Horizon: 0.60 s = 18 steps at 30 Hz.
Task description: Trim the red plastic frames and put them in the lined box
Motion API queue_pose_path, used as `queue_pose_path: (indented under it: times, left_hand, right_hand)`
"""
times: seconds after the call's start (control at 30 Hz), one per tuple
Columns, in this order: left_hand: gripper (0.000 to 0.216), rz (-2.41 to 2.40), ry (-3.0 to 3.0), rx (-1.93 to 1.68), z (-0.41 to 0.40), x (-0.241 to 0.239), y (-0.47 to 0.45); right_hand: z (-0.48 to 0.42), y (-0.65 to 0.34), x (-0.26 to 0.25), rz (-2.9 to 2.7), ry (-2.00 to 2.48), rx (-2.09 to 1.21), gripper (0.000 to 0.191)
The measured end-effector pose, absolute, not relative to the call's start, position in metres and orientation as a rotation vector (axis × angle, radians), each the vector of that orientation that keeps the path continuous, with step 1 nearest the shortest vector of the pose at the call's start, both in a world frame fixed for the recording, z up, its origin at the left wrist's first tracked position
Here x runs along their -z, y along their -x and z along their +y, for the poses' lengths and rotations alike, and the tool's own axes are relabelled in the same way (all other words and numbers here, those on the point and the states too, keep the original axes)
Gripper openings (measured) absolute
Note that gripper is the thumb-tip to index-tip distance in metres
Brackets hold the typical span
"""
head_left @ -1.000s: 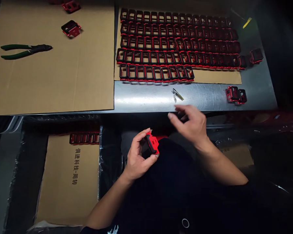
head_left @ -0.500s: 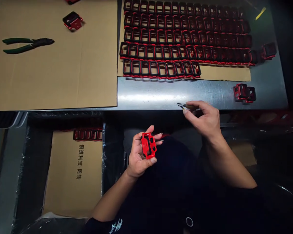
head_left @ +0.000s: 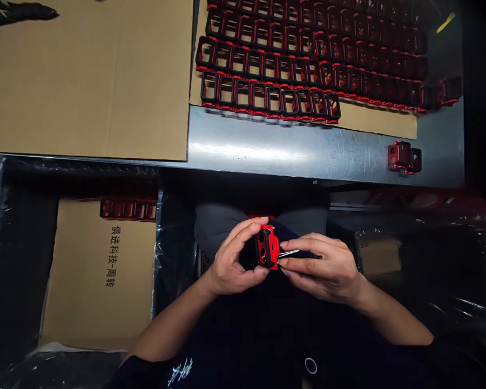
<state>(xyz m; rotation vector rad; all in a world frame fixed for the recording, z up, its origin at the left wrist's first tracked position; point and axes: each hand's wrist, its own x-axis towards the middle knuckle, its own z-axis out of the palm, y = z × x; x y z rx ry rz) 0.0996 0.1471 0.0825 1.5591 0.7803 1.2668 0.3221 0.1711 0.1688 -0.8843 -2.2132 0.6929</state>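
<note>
Left fingers: those of the left hand (head_left: 233,267) pinch, thumb below and the others above, the ends of a small red-and-black rectangular hollow frame (head_left: 272,249) at the centre of the frame, a hold that seems meant to keep its right side bare and steady.
Right fingers: those of the right hand (head_left: 324,268) pinch a slim silver metal tool (head_left: 288,253), pointing leftward.
Held piece: between the two sets of fingers, gripped by the left and just left of the right fingertips; the tool's tip is at its red side, though whether it touches cannot be told.
Desk: the smooth grey metal desk (head_left: 243,141) lies above the hands, across the top.
Lined-up pieces: rows of matching red-and-black frames (head_left: 294,70) stand side by side at upper centre, probably for easy counting.
Loose pair: two more red-and-black frames (head_left: 404,156) sit together at right.
Cardboard: a flat brown cardboard sheet (head_left: 85,86) fills the upper left, perhaps guarding against scratches; green-handled pliers (head_left: 26,13) lie on it, partly cut off.
</note>
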Motion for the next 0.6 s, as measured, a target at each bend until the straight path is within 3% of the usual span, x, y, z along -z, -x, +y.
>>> queue_pose_path:
  times: [0.6]
  left_hand:
    - [0.082, 0.739, -1.423, -1.224, 0.1493, -0.0822, -0.1029]
  right_hand:
    - [0.1702, -0.3190, -0.1684, -2.220, 0.909, -0.608, 0.007]
